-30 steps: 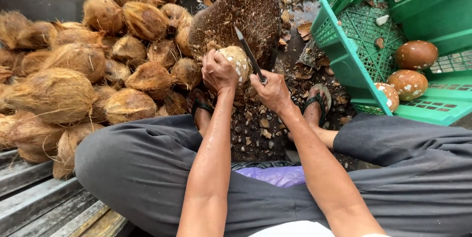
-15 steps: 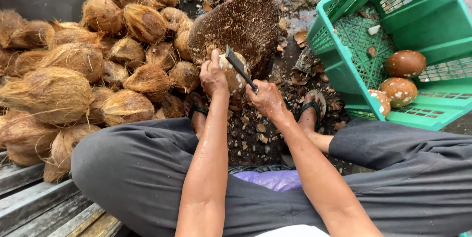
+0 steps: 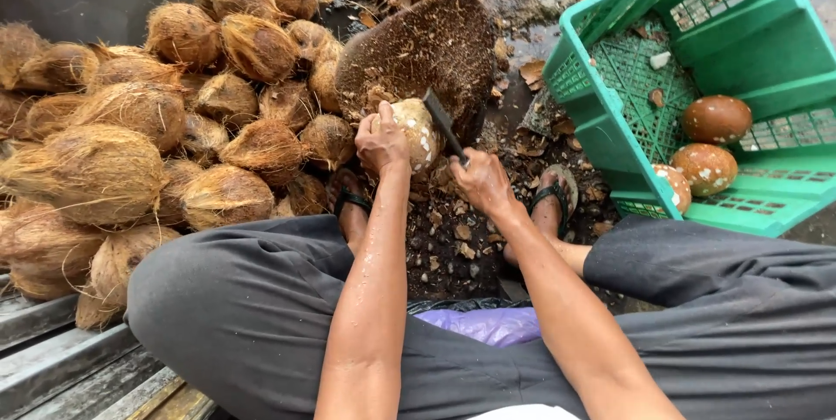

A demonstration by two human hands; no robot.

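My left hand (image 3: 380, 138) grips a partly peeled pale coconut (image 3: 416, 134) and holds it against a round wooden chopping block (image 3: 427, 50) coated in brown fibre. My right hand (image 3: 483, 182) is closed on the handle of a dark knife (image 3: 444, 122), whose blade rests against the coconut's right side. Both forearms are wet. I sit with knees spread, in grey trousers, and my sandalled feet (image 3: 553, 198) rest on ground strewn with shell chips.
A large heap of husked brown coconuts (image 3: 157, 137) fills the left side. A green plastic crate (image 3: 601, 124) at right holds three peeled brown coconuts (image 3: 716, 119). Purple plastic (image 3: 488, 324) lies between my legs. Grey metal steps (image 3: 61, 359) are at lower left.
The knife has swung from an upright chopping position to lie against the coconut's right side. My left hand has turned the coconut slightly. The view shifted a little.
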